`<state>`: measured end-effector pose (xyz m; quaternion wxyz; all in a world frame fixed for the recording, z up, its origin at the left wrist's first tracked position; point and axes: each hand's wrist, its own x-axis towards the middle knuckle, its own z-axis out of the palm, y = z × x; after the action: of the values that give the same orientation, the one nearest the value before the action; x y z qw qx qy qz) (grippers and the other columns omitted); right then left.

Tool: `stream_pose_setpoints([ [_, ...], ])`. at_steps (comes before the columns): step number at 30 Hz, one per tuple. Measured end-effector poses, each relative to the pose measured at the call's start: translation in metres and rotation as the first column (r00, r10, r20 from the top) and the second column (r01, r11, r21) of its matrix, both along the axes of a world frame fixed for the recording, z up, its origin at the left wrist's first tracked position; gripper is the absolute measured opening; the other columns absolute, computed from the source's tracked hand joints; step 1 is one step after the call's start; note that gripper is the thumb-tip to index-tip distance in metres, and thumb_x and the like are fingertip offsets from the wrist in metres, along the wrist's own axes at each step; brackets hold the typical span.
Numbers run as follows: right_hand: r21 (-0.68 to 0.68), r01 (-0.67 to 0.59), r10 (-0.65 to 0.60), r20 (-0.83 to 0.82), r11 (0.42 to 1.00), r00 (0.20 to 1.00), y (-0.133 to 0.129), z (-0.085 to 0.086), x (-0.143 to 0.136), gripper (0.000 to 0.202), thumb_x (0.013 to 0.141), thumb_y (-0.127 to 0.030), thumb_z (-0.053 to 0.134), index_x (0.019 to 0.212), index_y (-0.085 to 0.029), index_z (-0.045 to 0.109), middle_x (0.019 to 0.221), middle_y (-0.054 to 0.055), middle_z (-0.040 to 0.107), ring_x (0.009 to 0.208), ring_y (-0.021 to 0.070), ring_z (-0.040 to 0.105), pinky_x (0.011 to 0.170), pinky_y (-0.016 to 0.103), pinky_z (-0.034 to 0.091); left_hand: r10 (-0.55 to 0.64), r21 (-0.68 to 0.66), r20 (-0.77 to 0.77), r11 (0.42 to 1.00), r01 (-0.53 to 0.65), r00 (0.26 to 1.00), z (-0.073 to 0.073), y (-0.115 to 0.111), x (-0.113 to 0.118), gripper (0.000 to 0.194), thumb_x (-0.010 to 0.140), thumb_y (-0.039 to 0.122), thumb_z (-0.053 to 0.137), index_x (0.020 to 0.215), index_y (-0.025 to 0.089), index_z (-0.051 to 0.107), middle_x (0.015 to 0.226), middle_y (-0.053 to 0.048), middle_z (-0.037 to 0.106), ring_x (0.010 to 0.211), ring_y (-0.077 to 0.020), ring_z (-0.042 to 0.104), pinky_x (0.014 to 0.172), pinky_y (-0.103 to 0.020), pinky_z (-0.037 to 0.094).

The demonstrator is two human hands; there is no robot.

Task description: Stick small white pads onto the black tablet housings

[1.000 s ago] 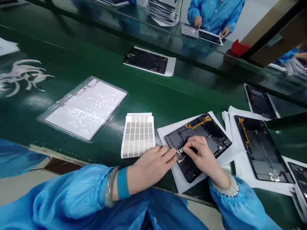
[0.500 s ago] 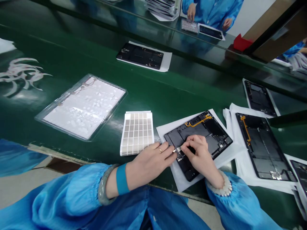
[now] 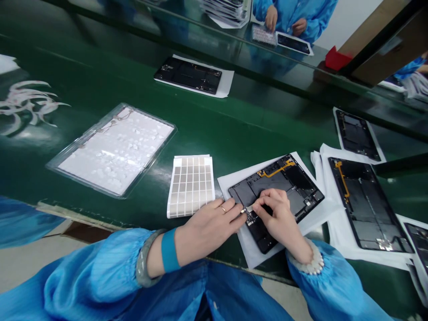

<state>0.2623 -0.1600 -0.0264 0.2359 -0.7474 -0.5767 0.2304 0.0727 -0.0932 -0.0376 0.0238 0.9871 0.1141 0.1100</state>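
Observation:
An opened tablet back shell (image 3: pixel 287 191) with an orange flex cable (image 3: pixel 277 169) lies on a white paper sheet (image 3: pixel 230 178). My right hand (image 3: pixel 276 214) is over it, thumb and forefinger pinched on a small pale sticker (image 3: pixel 250 208) at the small circuit board (image 3: pixel 251 217). My left hand (image 3: pixel 214 227) lies palm down with fingers stretched out, their tips at the shell's left edge beside the board. Close to its knuckles is a sheet of grey-beige square stickers (image 3: pixel 192 183).
A clear tray (image 3: pixel 123 191) with a white sheet lies left, beyond it curled white strips (image 3: pixel 26 102). More shells lie on paper at the back (image 3: pixel 189 75), back right (image 3: pixel 357 136) and right (image 3: pixel 368 205). Across the bench a co-worker's hands (image 3: pixel 270 18) work near a shell.
The back and back-right shells have shifted left; the tray and strips have shifted slightly left. A co-worker's hand moved inward. My hands stay nearly still.

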Motion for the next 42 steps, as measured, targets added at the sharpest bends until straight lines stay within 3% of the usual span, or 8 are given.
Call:
stream_pose_setpoints([
  [12,-0.022,-0.004,0.004,0.043,1.000,0.999,0.000,0.001,-0.001,0.017,0.083,-0.027,0.054,0.069,-0.022,0.062,0.092,0.005,0.057,0.099,0.0259,0.042,0.090,0.046,0.031,0.002,0.002,0.011,1.000,-0.002,1.000,0.000,0.001,0.000,0.024,0.093,0.027,0.049,0.115,0.016,0.055,0.109,-0.007,0.060,0.095,-0.0218,0.053,0.076,-0.034,0.038],
  [19,0.016,-0.028,0.027,0.091,0.999,0.995,-0.001,-0.002,-0.001,0.018,0.085,-0.028,0.055,0.069,-0.023,0.063,0.090,0.005,0.058,0.097,0.0260,0.044,0.088,0.046,0.034,-0.004,0.025,-0.012,1.000,0.005,1.000,0.001,0.003,0.007,0.050,0.088,0.047,0.056,0.123,0.012,0.051,0.104,-0.010,0.060,0.095,-0.0244,0.053,0.074,-0.034,0.038],
  [25,0.071,-0.104,0.089,0.190,0.992,0.978,-0.001,0.003,0.010,0.015,0.086,-0.028,0.054,0.076,-0.022,0.062,0.091,0.007,0.057,0.093,0.0247,0.048,0.086,0.043,0.039,-0.059,0.074,-0.049,0.995,0.063,0.997,0.008,0.007,0.012,0.024,0.093,0.026,0.049,0.112,0.013,0.055,0.101,-0.008,0.059,0.088,-0.0218,0.053,0.069,-0.034,0.037],
  [28,0.230,-0.039,-0.026,0.275,0.972,0.961,-0.001,0.009,0.027,0.016,0.089,-0.032,0.051,0.093,-0.019,0.061,0.096,0.010,0.056,0.095,0.0254,0.050,0.087,0.043,0.040,-0.137,0.123,-0.063,0.982,0.144,0.989,0.010,0.011,0.012,0.021,0.091,0.016,0.047,0.110,0.012,0.056,0.103,-0.009,0.059,0.089,-0.0214,0.052,0.070,-0.033,0.036],
  [30,0.277,-0.016,-0.064,0.277,0.961,0.959,-0.002,0.011,0.036,0.019,0.090,-0.033,0.050,0.098,-0.018,0.059,0.098,0.010,0.055,0.096,0.0253,0.050,0.088,0.042,0.040,-0.134,0.114,-0.055,0.984,0.140,0.989,0.010,0.014,0.013,0.024,0.093,0.022,0.047,0.113,0.012,0.055,0.102,-0.008,0.059,0.090,-0.0216,0.052,0.071,-0.033,0.036],
  [34,0.222,-0.087,0.038,0.219,0.971,0.975,-0.001,0.002,0.040,0.016,0.090,-0.030,0.050,0.098,-0.019,0.059,0.098,0.009,0.056,0.096,0.0238,0.051,0.088,0.040,0.041,-0.082,0.034,-0.041,0.996,0.083,0.996,0.011,0.019,0.019,0.024,0.092,0.036,0.052,0.104,0.015,0.057,0.092,-0.005,0.058,0.085,-0.0212,0.051,0.070,-0.034,0.035],
  [38,0.180,-0.129,0.088,0.221,0.975,0.971,0.003,-0.011,0.037,0.014,0.091,-0.029,0.049,0.094,-0.020,0.059,0.097,0.008,0.057,0.094,0.0237,0.050,0.086,0.040,0.040,-0.128,-0.034,-0.031,0.991,0.127,0.991,0.013,0.023,0.024,0.016,0.091,0.033,0.055,0.096,0.019,0.056,0.097,-0.003,0.058,0.089,-0.0202,0.050,0.072,-0.034,0.034],
  [42,0.170,-0.125,0.084,0.233,0.977,0.969,0.005,-0.016,0.037,0.015,0.091,-0.030,0.049,0.094,-0.020,0.059,0.097,0.008,0.057,0.093,0.0232,0.049,0.085,0.040,0.039,-0.069,-0.049,-0.025,0.997,0.067,0.997,0.012,0.025,0.024,0.025,0.086,0.043,0.060,0.099,0.021,0.057,0.101,-0.003,0.059,0.094,-0.0220,0.050,0.073,-0.034,0.033],
])
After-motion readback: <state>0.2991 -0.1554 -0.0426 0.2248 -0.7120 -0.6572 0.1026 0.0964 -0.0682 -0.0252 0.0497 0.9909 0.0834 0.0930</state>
